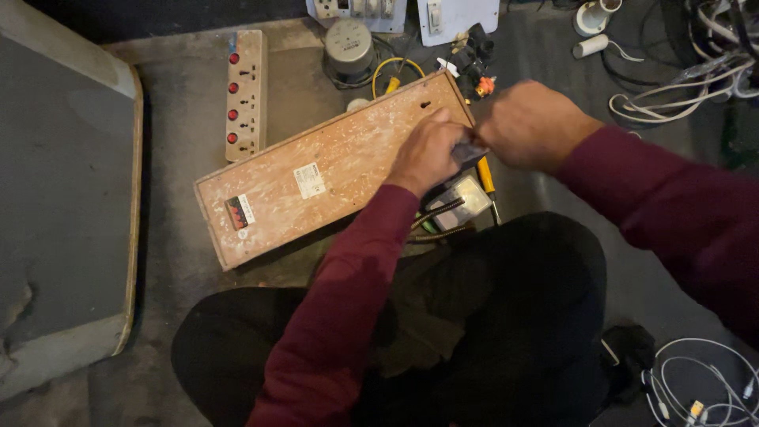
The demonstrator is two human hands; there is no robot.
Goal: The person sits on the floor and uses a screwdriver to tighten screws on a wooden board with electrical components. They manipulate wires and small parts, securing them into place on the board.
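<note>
Both hands meet at the far right corner of a long wooden board (332, 170) that lies flat on the floor, in front of the person's crossed legs. The left hand (431, 152) is curled on the board's edge, fingers folded over a small dark piece; the right hand (531, 125) is closed in a fist just beside it, gripping what may be a tool, though the hand hides most of it. Judging from this, the work at that corner is under way and not finished: the board carries two stickers and one small hole near the hands, and nothing else looks loosened or removed. Just below the hands lie one yellow-handled screwdriver (485, 175) and one pale meter (462, 202). Left of the hands, beyond the board, is one power strip (245, 95) with four red switches. Above them sits one round grey can (349, 47). White cables (672, 99) tangle to the right.
</note>
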